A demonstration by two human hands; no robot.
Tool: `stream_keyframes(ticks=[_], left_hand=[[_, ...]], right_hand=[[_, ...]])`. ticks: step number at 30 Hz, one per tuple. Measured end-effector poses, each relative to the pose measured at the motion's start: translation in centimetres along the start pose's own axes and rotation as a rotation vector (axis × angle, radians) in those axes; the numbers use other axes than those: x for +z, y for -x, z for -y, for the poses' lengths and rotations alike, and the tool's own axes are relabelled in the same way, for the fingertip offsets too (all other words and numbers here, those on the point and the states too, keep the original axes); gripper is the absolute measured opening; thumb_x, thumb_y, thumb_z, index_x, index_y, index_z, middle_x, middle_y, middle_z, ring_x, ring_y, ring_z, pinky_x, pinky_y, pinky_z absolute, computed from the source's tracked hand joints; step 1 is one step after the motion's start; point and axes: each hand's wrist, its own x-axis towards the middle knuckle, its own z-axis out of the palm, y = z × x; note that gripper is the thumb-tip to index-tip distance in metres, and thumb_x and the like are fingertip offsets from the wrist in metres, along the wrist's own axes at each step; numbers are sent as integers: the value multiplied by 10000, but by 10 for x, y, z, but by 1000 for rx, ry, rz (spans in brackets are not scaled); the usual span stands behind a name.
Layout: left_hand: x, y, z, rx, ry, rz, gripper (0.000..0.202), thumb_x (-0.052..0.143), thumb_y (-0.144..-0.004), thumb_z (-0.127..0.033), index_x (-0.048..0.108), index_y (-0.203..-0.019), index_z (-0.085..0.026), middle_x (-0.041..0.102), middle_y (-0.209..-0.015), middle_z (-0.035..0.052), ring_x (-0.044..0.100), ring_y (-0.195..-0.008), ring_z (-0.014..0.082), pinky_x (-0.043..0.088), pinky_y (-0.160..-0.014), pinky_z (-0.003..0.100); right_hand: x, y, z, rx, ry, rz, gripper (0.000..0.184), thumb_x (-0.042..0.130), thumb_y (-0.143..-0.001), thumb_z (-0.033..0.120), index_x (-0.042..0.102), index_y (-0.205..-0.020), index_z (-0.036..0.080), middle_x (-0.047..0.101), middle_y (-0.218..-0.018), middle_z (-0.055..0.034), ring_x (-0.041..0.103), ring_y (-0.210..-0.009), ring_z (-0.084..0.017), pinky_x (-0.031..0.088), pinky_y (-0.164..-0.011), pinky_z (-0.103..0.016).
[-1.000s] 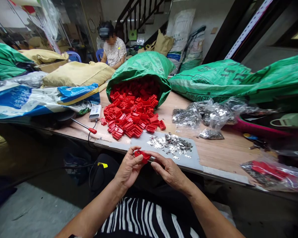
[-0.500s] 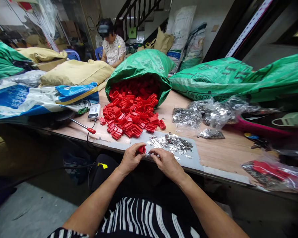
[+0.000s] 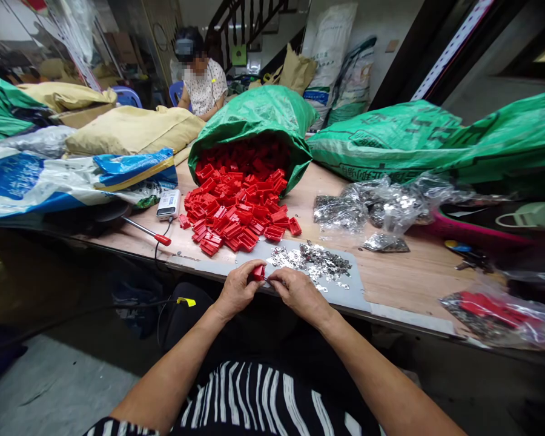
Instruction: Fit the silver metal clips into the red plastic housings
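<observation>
Between the thumb and fingers of my left hand [image 3: 238, 290] is a small red plastic housing [image 3: 258, 273], held over the front edge of the table. My right hand [image 3: 303, 297] pinches a small metal piece [image 3: 267, 280] at the housing's right side; the piece is mostly hidden by the fingertips. Just beyond my hands, flat metal plates [image 3: 313, 260] lie loose in a pile on a grey mat [image 3: 356, 284]. A heap of red plastic housings [image 3: 236, 218] spills from the mouth of a green woven sack [image 3: 263, 109].
Plastic bags of metal parts [image 3: 340, 212] lie right of the heap. A red-handled tool [image 3: 162, 239] and a white power bank [image 3: 168, 203] are at the left. Another bag [image 3: 504, 315] sits at the right edge. A person [image 3: 202, 85] sits across the table.
My right hand has moved slightly left, bringing the metal piece closer against the red housing. The whole view has shifted a little; my left hand keeps its hold.
</observation>
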Motion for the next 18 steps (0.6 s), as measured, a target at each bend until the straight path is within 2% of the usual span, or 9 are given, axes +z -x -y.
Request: stream_keyframes(ticks=[7, 10, 12, 15, 18], left_hand=[[3, -1, 3, 35, -128, -31, 404, 689, -665, -72, 706, -1016, -272, 699, -966, 27, 602, -897, 209, 422, -907, 304], [3, 2, 0, 34, -114, -36, 372, 702, -666, -76, 708, -990, -259, 693, -931, 27, 596, -872, 198, 417, -877, 283], [3, 5, -5, 34, -77, -52, 334, 719, -662, -87, 708, -954, -248, 682, -893, 22, 586, -839, 185, 419, -854, 268], [5, 10, -15, -3, 74, -106, 308, 755, -656, -115, 687, -935, -228, 659, -882, 6, 589, -804, 151, 424, -820, 240], [8, 14, -27, -151, 446, -136, 281, 764, -692, -182, 636, -941, -207, 662, -877, -1, 638, -810, 137, 443, -821, 244]], right_hand=[[3, 0, 5, 2, 80, 10, 188, 493, -890, 144, 669, -941, 187, 669, -933, -61, 621, -882, -178, 453, -809, -286], [3, 2, 1, -7, 29, 5, 190, 491, -905, 189, 653, -1003, 206, 658, -956, -57, 617, -904, -179, 453, -823, -297], [1, 5, -2, -23, -42, -51, 207, 460, -922, 212, 622, -1052, 210, 639, -998, -65, 601, -939, -184, 449, -846, -315], [-4, 11, -3, -29, -231, -117, 195, 404, -942, 231, 552, -1065, 197, 625, -968, -67, 593, -876, -176, 458, -802, -317], [-12, 21, 2, -26, -442, -67, 203, 370, -964, 267, 473, -1125, 197, 605, -794, -12, 567, -707, -144, 453, -699, -282]])
